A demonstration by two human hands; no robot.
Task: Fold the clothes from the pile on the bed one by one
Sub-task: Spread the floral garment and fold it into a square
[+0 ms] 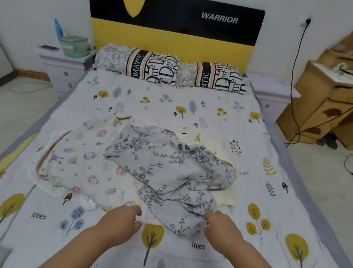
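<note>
A loose pile of clothes lies in the middle of the bed (195, 105). On top is a grey floral garment (164, 167), crumpled and spread toward the near right. Under it at the left lies a white garment with small cartoon prints (77, 159). A cream piece (223, 193) peeks out at the right. My left hand (124, 217) reaches to the near edge of the pile, fingers loosely curled, holding nothing. My right hand (218, 225) is at the near corner of the grey floral garment, thumb and fingers apart by the fabric; whether it touches is unclear.
Two patterned pillows (153, 67) lean at the yellow and black headboard (174, 26). White nightstands (64, 66) flank the bed; the left one carries a green bag and a phone. A wooden desk (334, 100) with trailing black cables stands at the right.
</note>
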